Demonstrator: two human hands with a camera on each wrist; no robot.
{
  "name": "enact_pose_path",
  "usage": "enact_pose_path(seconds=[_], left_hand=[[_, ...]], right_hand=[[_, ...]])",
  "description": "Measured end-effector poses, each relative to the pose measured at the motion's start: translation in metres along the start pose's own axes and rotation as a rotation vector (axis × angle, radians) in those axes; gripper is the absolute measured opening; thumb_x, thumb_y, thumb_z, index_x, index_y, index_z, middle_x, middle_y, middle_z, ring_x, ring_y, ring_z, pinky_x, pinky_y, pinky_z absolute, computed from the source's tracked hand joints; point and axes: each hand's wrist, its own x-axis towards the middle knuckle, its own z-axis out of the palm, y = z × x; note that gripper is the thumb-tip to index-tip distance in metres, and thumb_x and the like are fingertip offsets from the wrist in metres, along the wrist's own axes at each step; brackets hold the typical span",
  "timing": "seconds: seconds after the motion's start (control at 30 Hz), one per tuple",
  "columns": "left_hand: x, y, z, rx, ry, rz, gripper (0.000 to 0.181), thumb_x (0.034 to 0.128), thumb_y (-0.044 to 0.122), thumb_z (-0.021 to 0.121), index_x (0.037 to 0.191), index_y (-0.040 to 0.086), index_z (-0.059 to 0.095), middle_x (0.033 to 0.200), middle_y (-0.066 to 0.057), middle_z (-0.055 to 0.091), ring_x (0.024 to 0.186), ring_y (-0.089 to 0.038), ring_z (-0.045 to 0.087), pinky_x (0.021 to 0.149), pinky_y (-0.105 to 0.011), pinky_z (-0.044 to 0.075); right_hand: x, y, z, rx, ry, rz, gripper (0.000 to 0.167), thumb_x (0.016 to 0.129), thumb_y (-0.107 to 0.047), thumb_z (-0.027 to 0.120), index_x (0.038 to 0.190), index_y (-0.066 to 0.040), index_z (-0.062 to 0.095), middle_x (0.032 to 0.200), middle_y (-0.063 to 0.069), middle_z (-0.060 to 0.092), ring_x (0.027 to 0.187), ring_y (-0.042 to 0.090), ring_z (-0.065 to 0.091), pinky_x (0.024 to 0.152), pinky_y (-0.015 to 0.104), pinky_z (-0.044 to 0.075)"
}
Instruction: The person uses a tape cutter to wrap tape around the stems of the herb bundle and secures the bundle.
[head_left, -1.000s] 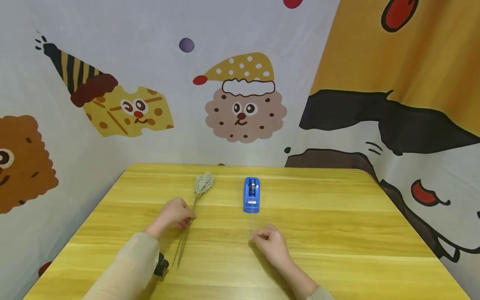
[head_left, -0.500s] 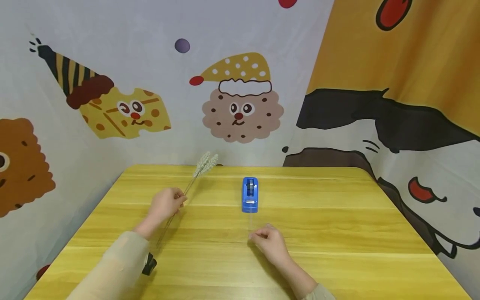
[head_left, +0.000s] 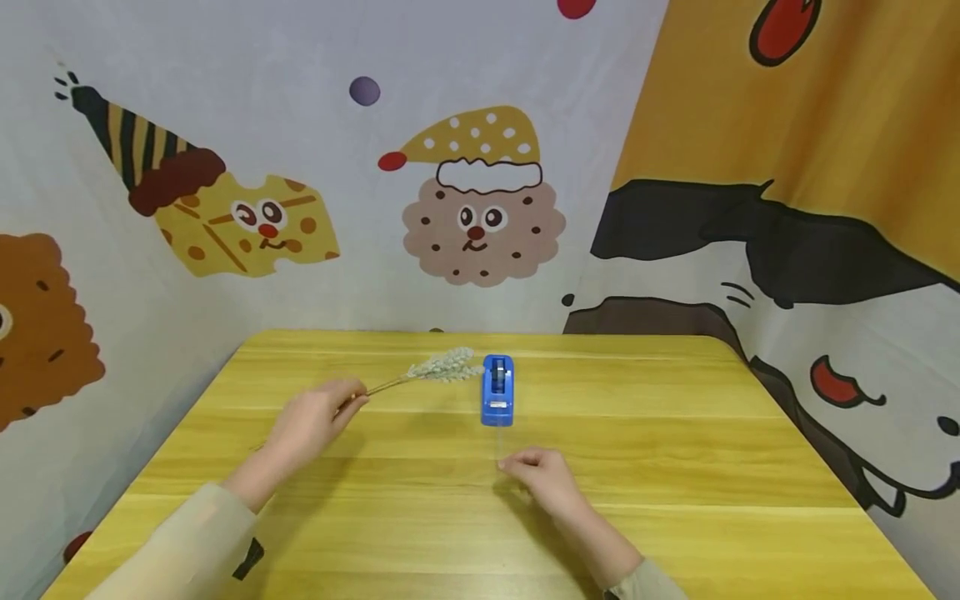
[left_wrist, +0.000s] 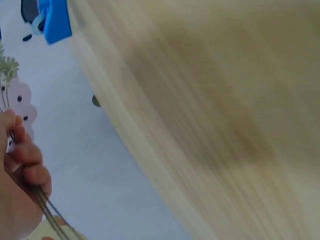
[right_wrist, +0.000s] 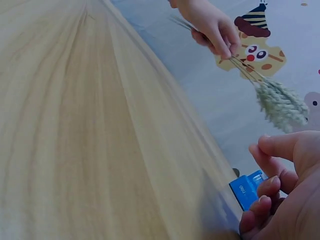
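My left hand (head_left: 315,417) grips the thin stems of a small bunch of pale green dried flowers (head_left: 446,367). The flower heads point right, toward the blue tape dispenser (head_left: 497,408). Curled fingers wrap the stems (left_wrist: 47,212) in the left wrist view, and the bunch (right_wrist: 280,105) also shows in the right wrist view. My right hand (head_left: 547,479) pinches the end of a clear tape strip (head_left: 500,442) between thumb and forefinger. That strip runs from the front of the dispenser toward me and is hard to see.
The yellow wood-grain table (head_left: 675,433) reaches back to a cartoon-print cloth (head_left: 300,100). A small black object (head_left: 250,558) shows beside my left sleeve, at the lower left. The dispenser stands near the far middle of the table.
My left hand has lifted the dried flowers and turned them from nearly upright to pointing right, toward the dispenser. The right hand has stayed almost still with the tape end.
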Motion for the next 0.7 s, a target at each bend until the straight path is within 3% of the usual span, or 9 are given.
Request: enact_pose_path(seconds=[0.17, 0.4, 0.6, 0.7], left_hand=[[-0.018, 0.008, -0.01, 0.029, -0.004, 0.031, 0.006, 0.0948, 0.016, 0.064, 0.098, 0.021, 0.065, 0.079, 0.01, 0.056, 0.051, -0.003, 0.036, 0.043, -0.021, 0.032], [-0.035, 0.015, -0.031, 0.004, -0.074, 0.026, 0.011, 0.0958, 0.016, 0.062, 0.105, 0.021, 0.066, 0.085, 0.013, 0.058, 0.063, 0.0, 0.046, 0.052, -0.023, 0.041], [-0.049, 0.017, -0.031, 0.02, -0.039, 0.187, 0.018, 0.0879, 0.01, 0.071, 0.103, 0.019, 0.067, 0.087, 0.012, 0.062, 0.071, -0.003, 0.057, 0.058, -0.021, 0.048], [-0.055, 0.02, -0.026, -0.02, -0.03, 0.243, 0.018, 0.0866, 0.009, 0.072, 0.101, 0.018, 0.067, 0.087, 0.012, 0.062, 0.071, -0.002, 0.057, 0.057, -0.018, 0.048]], right_hand=[[0.001, -0.001, -0.002, 0.007, 0.001, 0.023, 0.023, 0.085, -0.016, 0.071, 0.094, 0.006, 0.071, 0.095, 0.011, 0.07, 0.084, 0.018, 0.059, 0.075, 0.035, 0.049], [0.001, -0.008, -0.007, 0.03, -0.026, 0.053, 0.025, 0.085, -0.018, 0.071, 0.097, 0.004, 0.071, 0.097, 0.011, 0.069, 0.087, 0.02, 0.057, 0.076, 0.032, 0.047], [0.006, -0.015, -0.013, 0.02, -0.035, 0.075, 0.026, 0.085, -0.019, 0.071, 0.097, 0.004, 0.071, 0.091, 0.008, 0.067, 0.067, 0.015, 0.045, 0.062, 0.027, 0.042], [0.008, -0.021, -0.017, 0.019, -0.051, 0.077, 0.028, 0.086, -0.02, 0.07, 0.1, 0.004, 0.07, 0.081, 0.004, 0.062, 0.061, 0.014, 0.041, 0.064, 0.029, 0.042]])
